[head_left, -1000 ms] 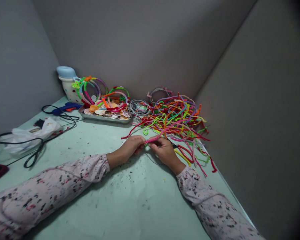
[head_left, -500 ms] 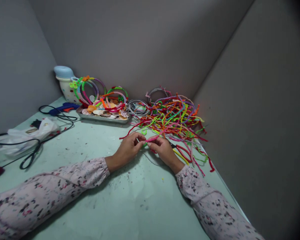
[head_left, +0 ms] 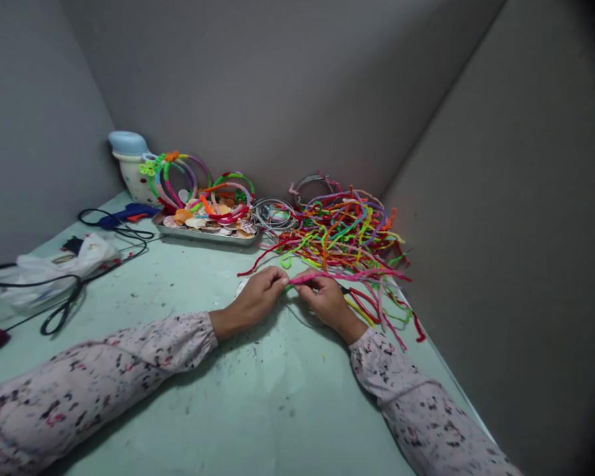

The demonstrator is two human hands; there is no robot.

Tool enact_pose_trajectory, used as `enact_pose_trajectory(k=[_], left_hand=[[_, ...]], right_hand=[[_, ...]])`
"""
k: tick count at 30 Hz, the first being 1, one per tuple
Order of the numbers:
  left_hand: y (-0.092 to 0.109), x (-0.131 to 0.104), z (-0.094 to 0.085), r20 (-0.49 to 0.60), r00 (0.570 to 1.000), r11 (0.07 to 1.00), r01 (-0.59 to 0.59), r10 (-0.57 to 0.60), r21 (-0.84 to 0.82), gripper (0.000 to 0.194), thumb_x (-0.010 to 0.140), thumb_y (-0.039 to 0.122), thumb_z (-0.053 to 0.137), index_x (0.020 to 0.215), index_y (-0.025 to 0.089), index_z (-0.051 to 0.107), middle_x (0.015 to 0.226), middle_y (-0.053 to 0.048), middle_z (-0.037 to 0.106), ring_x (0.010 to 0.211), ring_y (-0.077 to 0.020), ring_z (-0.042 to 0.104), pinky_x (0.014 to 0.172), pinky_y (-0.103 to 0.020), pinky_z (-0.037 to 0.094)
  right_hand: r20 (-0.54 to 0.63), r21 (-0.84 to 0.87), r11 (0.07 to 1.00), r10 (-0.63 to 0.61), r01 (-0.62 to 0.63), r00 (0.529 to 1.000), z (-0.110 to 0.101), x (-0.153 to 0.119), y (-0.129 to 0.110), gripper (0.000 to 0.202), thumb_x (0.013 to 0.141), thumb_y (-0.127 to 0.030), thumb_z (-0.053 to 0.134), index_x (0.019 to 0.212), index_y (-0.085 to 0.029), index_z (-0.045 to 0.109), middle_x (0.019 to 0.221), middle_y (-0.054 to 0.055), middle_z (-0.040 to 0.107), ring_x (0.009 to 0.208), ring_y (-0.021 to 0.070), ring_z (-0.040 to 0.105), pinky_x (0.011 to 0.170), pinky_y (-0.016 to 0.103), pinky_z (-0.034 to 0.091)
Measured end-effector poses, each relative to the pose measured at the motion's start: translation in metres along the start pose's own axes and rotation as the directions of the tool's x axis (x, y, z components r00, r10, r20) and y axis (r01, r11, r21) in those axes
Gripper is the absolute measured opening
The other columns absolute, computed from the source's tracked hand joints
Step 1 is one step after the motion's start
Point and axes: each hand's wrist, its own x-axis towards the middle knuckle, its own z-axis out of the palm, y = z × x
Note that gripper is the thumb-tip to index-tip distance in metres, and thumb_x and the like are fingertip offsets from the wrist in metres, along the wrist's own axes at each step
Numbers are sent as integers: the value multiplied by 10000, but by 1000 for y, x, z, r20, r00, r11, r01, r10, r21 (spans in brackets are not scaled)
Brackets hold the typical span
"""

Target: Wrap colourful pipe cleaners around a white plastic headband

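Both hands meet over the middle of the table. Between thumb and fingers, my right hand [head_left: 323,299] pinches a pink pipe cleaner [head_left: 344,276], whose long end stretches out to the right. My left hand [head_left: 258,294] is closed on a small green fuzzy piece [head_left: 288,287] where the pink one meets it; the fingers hide most of it. A thin grey wire [head_left: 302,318] curves on the table below the hands. Pliers with red and yellow handles [head_left: 365,303] lie just right of my right hand, partly behind it.
A heap of coloured pipe cleaners [head_left: 347,228] lies at the back right, beside coiled wire [head_left: 274,214]. A metal tray [head_left: 208,236] holds shells and wrapped hoops. Behind it stands a white container [head_left: 133,172]. Black cable [head_left: 74,291] and a plastic bag [head_left: 54,271] are at left.
The pink pipe cleaner's free end has swung down and right, from pointing up over the heap to lying nearly level. The hands have stayed almost in place.
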Motion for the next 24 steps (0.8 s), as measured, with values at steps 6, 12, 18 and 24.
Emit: enact_pose_trajectory(k=[6,12,18,24], left_hand=[[-4,1,3,156,980,956,158,-122,-249,327,874,429,484,664,180,457,556,36,417,506,-95,346,488,-244,237],[6,3,3,323,928,797,333,-184,-503,287,818,382,556,655,165,464,571,35,409,458,-62,328,456,-223,197],[3,4,2,310,920,716,382,-237,-584,213,804,296,564,670,146,491,593,22,429,441,-51,359,422,-200,208],[1,9,-1,155,956,679,288,-251,-676,194,763,234,602,633,141,492,563,35,410,459,-52,372,422,-180,255]], right_hand=[[94,-369,860,-342,352,935,-14,-1,2,199,915,-204,478,959,-211,671,898,77,664,856,188,604,778,325,485],[76,-532,758,-401,378,913,-20,-3,-1,250,950,-270,441,966,-220,685,915,90,676,846,196,613,759,333,486],[72,-640,649,-482,411,873,-21,-6,3,232,947,-249,462,967,-226,691,890,78,669,836,186,598,741,307,469],[142,-623,618,-513,479,847,-13,-10,-2,224,909,-160,477,1008,-213,671,878,78,665,815,184,584,726,311,464]])
